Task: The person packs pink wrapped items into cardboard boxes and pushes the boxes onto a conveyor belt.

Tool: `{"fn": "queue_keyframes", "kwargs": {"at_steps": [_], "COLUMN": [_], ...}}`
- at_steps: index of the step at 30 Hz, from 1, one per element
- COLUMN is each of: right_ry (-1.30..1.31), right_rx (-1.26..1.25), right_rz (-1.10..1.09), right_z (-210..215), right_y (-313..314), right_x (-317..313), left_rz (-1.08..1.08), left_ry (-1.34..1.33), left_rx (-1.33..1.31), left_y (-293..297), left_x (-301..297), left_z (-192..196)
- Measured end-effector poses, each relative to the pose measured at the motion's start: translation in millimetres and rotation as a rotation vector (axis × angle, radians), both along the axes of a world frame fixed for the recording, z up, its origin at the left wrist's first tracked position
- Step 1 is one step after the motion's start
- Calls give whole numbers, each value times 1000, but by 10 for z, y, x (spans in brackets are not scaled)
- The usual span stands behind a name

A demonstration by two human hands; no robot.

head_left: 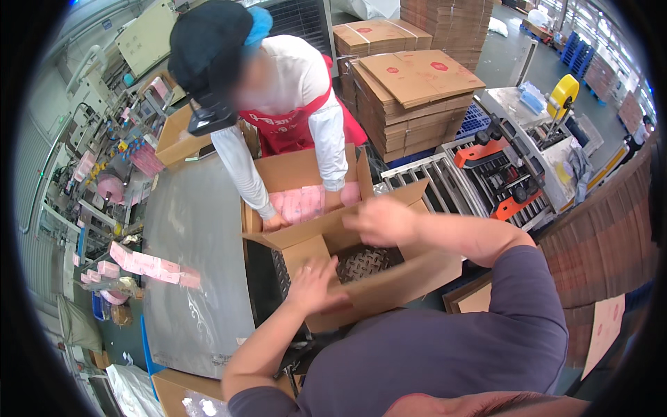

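Note:
In front of me an open cardboard box (389,288) stands with its flaps raised, and patterned metal plate (365,264) shows through its bottom. My left hand (316,286) lies against the box's left side with its fingers stretched apart. Over the far edge of the box is my right hand (382,221), its fingers bent and smeared by motion, so their grip is unclear. Just beyond, a co-worker in a red apron (292,128) has both hands inside another cardboard box (299,170) holding pink packages (299,203).
A metal table (198,243) on the left bears a row of pink packs (149,265). Stacked flat cartons (410,104) stand at the far right. A roller conveyor (434,187) leads to a taping machine (511,174) with orange parts. More cardboard (597,229) is piled to my right.

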State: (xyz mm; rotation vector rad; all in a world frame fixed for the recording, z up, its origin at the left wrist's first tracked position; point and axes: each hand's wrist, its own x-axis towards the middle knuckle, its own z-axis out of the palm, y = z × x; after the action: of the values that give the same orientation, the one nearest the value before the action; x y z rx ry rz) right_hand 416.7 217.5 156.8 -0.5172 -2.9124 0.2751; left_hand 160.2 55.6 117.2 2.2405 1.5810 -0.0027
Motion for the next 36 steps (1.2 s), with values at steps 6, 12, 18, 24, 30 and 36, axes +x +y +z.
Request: {"fn": "queue_keyframes", "kwargs": {"at_steps": [6, 12, 18, 24, 30, 36], "right_ry": [-213, 216, 466, 749, 700, 166], "right_rx": [-166, -118, -512, -1489, -1417, -893], "right_rz": [-125, -203, -1022, -1191, -505, -352], "right_z": [-477, -840, -1684, -2403, 65, -973], "right_y": [-58, -323, -209, -987, -1082, -1389], "right_x": [375, 567, 1048, 1423, 841, -1326], "left_rz": [179, 467, 1246, 1147, 632, 744], "left_ry": [184, 46, -653, -382, -1666, -1380], "left_rx": [645, 155, -224, -266, -910, -870], "left_y": [-316, -367, -383, -575, -256, -246], "left_x": [230, -224, -1609, -2010, -1483, -1269], "left_z": [-974, -935, -1107, -2118, -1262, -1353]}}
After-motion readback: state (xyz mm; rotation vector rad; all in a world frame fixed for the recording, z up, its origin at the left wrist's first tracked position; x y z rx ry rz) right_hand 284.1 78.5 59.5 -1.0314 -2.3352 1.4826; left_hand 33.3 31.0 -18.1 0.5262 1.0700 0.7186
